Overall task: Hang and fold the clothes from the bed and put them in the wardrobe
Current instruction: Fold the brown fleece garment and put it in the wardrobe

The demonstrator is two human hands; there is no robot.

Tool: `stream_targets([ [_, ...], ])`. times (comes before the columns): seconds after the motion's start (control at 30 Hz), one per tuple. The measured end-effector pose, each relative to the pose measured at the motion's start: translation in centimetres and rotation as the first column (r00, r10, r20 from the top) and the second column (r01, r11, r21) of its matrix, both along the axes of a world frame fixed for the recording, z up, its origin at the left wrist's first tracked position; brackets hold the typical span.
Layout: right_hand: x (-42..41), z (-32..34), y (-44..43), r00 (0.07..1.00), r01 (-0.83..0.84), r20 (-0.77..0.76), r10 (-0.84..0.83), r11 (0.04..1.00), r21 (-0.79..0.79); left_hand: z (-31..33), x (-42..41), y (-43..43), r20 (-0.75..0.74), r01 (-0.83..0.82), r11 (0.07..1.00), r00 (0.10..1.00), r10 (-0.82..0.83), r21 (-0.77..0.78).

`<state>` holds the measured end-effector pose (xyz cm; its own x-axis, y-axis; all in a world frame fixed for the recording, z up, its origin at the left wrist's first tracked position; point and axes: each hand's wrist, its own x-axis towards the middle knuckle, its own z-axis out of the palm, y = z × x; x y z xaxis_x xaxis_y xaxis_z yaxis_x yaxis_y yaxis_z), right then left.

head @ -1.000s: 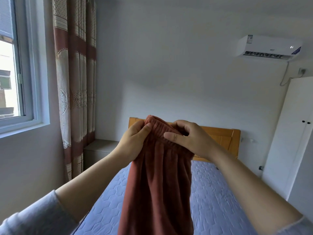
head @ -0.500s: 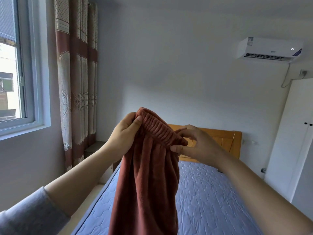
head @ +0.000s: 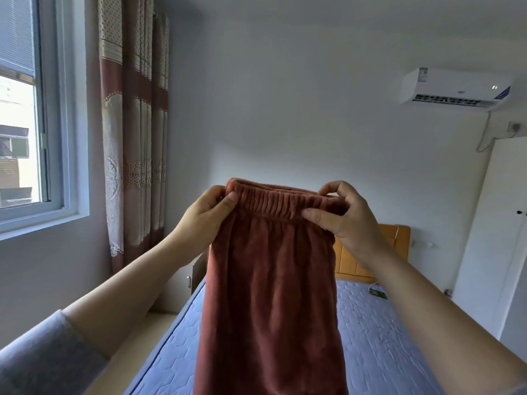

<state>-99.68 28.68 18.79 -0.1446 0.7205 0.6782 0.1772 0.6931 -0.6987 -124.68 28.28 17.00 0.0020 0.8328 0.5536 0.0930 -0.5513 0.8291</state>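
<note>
**Rust-red trousers held up by the waistband, over the bed**

From where I stand the room is mostly plain pale wall. The bed [head: 376,337] takes up the floor ahead: a blue quilted mattress, bare where I can see it, running back to an orange wooden headboard [head: 368,252]. The white wardrobe [head: 484,223] stands against the right wall with its doors shut, so nothing goes in there yet. On the left are a window [head: 25,115] and a long patterned curtain [head: 131,124], with a small bedside cabinet [head: 182,280] tucked below it. An air conditioner [head: 456,86] sits high on the right.

The trousers [head: 271,295] hang in mid-air in front of the person, above the near part of the mattress and not touching it. Their lower end runs out of view. Holding them high lets the cloth drop straight under its own weight, which I'd guess is to line them up before a fold.

The left hand [head: 205,220] grips one end of the gathered elastic waistband [head: 279,201], thumb in front and fingers curled behind. The right hand [head: 345,220] pinches the other end the same way. The band is drawn fairly level between them.

Smallest of all, a dark flat object [head: 377,293] lies on the mattress near the headboard; I can't tell what it is.
</note>
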Motion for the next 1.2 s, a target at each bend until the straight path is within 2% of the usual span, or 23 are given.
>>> stream_targets([
  [0.07,-0.3,0.0,-0.1,0.999,-0.009,-0.035,0.009,1.000,-0.006,0.5,-0.2,-0.3,0.001,0.050,0.999,0.999,-0.050,-0.014],
  [0.17,-0.9,0.2,-0.1,1.000,-0.015,-0.006,0.015,1.000,-0.025,1.7,-0.2,-1.1,-0.277,-0.143,0.972,0.941,0.192,0.189],
  [0.23,-1.3,0.1,0.0,0.999,-0.025,0.033,0.026,0.999,-0.035,3.1,-0.3,-1.5,-0.451,-0.163,0.936,0.842,0.297,0.311],
  [0.27,-1.5,0.0,0.0,0.998,-0.024,0.050,0.025,0.999,-0.035,3.9,-0.4,-1.6,-0.557,-0.142,0.938,0.773,0.305,0.317],
  [0.37,-2.0,-0.3,0.1,0.997,-0.039,0.067,0.042,0.998,-0.044,5.3,-0.1,-1.6,-0.822,-0.131,0.973,0.522,0.229,0.188],
  [0.43,-2.2,-0.6,0.1,0.996,-0.060,0.059,0.063,0.997,-0.051,5.4,0.5,-1.2,-0.875,-0.132,0.976,0.435,0.212,0.171],
  [0.5,-2.3,-1.1,0.1,0.995,-0.092,0.030,0.094,0.993,-0.069,5.1,0.9,-0.6,-0.869,-0.099,0.977,0.447,0.213,0.188],
  [0.6,-1.9,-2.7,0.2,0.979,-0.203,-0.054,0.197,0.964,-0.171,4.6,0.4,0.3,-0.826,-0.067,0.984,0.536,0.176,0.165],
  [0.7,-1.4,-4.6,0.1,0.961,-0.272,-0.018,0.275,0.932,-0.241,4.0,0.3,0.7,-0.802,-0.063,0.987,0.576,0.159,0.150],
  [0.8,-1.4,-5.8,0.4,0.979,-0.204,-0.025,0.203,0.960,-0.194,3.9,0.6,0.8,-0.829,-0.076,0.987,0.536,0.162,0.144],
  [0.97,-2.4,-5.5,0.7,0.978,-0.196,0.038,0.206,0.963,-0.184,4.9,1.7,0.3,-0.921,-0.092,0.993,0.376,0.104,0.074],
  [1.1,-2.8,-5.8,0.6,0.991,-0.122,0.040,0.131,0.977,-0.174,4.5,1.9,0.8,-0.902,-0.065,0.991,0.410,0.133,0.117],
  [1.2,-1.9,-7.6,0.7,0.987,0.025,0.160,0.013,0.973,-0.229,3.8,1.1,1.4,-0.878,-0.087,0.986,0.449,0.163,0.139],
])
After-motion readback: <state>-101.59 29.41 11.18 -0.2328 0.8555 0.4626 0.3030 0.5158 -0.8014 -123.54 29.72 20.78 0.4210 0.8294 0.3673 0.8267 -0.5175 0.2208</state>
